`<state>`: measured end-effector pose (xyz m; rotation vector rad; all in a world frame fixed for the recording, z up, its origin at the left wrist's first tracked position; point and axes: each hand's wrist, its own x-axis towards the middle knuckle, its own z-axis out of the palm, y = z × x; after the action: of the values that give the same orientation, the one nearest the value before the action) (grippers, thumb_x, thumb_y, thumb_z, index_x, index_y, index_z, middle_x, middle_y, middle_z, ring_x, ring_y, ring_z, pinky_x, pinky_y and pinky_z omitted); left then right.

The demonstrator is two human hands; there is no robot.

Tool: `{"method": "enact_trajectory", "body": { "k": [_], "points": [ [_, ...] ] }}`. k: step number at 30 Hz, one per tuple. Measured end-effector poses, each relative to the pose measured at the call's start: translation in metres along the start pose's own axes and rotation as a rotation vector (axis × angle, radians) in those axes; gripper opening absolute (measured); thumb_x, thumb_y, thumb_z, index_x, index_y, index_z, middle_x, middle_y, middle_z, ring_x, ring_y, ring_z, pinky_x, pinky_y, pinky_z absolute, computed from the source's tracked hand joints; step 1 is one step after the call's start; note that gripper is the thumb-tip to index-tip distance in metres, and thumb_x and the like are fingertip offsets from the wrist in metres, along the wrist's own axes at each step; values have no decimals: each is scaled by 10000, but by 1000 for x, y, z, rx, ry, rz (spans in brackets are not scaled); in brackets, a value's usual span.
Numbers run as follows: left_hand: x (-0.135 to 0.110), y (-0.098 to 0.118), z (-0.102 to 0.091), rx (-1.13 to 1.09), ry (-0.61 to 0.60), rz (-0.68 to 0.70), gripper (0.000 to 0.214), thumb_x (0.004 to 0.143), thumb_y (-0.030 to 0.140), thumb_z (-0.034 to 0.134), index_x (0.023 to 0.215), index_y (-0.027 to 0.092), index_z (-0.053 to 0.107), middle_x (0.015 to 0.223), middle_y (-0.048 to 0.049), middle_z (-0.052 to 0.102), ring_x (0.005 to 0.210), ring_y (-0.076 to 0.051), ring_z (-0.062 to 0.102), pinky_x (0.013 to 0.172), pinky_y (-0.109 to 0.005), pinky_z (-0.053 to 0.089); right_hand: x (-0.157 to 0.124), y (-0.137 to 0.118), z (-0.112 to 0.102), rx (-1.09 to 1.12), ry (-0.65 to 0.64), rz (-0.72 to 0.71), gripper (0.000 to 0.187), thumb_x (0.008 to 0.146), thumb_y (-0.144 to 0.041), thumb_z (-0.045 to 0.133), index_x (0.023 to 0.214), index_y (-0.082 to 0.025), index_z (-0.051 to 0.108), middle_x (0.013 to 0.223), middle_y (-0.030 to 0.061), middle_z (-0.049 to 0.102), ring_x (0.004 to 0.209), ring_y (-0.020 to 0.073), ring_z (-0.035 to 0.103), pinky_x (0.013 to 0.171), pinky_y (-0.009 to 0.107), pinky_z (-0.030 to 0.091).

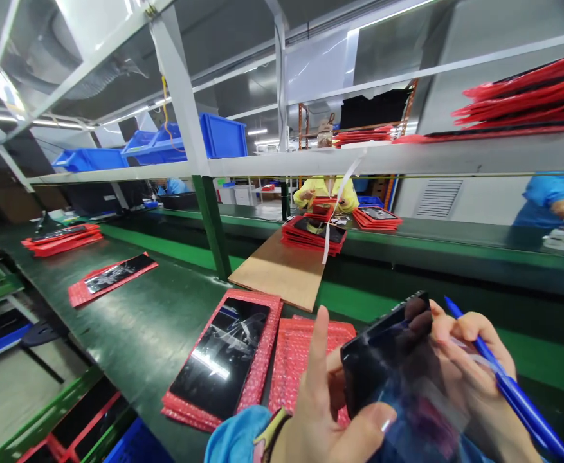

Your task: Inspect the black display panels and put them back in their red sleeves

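My left hand [323, 405] grips a black glass screen panel [375, 360] by its left edge, with the thumb across the front and the index finger raised. The panel is tilted up in front of me. My right hand [484, 373] is at its upper right corner, with finger and thumb pinching a clear film [448, 402] that hangs over the panel's face. A blue pen [527, 405] is tucked between the right fingers. Left of my hands, another black screen panel [224, 357] lies on red bubble-wrap pouches [257, 360]. More red bubble pouches [294, 350] lie partly behind my left hand.
A brown board [282, 273] bridges the green belt, carrying stacked red pouches [310, 239]. A white frame post [180, 90] and shelf stand ahead, with blue bins [224, 135]. A co-worker in yellow [327, 186] sits opposite; a blue sleeve [546, 193] shows at right.
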<state>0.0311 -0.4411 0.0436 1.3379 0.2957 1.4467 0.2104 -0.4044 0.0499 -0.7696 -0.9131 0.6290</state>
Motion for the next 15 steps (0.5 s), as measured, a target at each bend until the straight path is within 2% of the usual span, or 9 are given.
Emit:
{"method": "enact_trajectory", "body": {
  "k": [4, 8, 10, 12, 15],
  "points": [
    [2, -4, -5, 8, -86, 73, 735, 844, 197, 627, 1437, 428, 259, 1308, -20, 595, 1166, -236, 586, 971, -373, 479, 2, 0, 1, -5, 15, 33, 371, 522, -299, 834, 639, -258, 485, 573, -47, 533, 571, 148, 496, 1100, 481, 275],
    [4, -3, -10, 19, -126, 68, 587, 836, 172, 633, 1333, 396, 415, 1163, -36, 661, 1129, -239, 598, 913, -344, 494, 2, 2, 1, 20, -7, 64, 391, 533, -278, 829, 662, -257, 461, 591, -63, 520, 526, 124, 467, 1076, 465, 324],
    [5, -2, -11, -30, -131, 26, 577, 801, 221, 689, 1294, 384, 435, 1105, -39, 658, 1019, -217, 631, 831, -309, 504, 2, 2, 2, 12, -19, 88, 374, 560, -264, 817, 669, -258, 459, 595, -64, 518, 547, 125, 483, 1091, 437, 307],
    [7, -1, -11, -113, -140, 2, 585, 775, 357, 713, 1289, 354, 435, 1109, -53, 626, 880, -186, 640, 748, -291, 501, 0, 1, 2, 14, -39, 149, 356, 596, -262, 803, 683, -260, 457, 603, -58, 518, 618, 136, 527, 1102, 403, 294],
    [12, 2, -13, -243, -73, -37, 509, 825, 528, 583, 1262, 293, 469, 1111, -73, 601, 784, -161, 625, 675, -278, 493, 0, 0, 0, 63, -83, 244, 369, 609, -247, 799, 685, -257, 437, 589, -72, 487, 573, 110, 503, 1091, 345, 326]
  ]
}}
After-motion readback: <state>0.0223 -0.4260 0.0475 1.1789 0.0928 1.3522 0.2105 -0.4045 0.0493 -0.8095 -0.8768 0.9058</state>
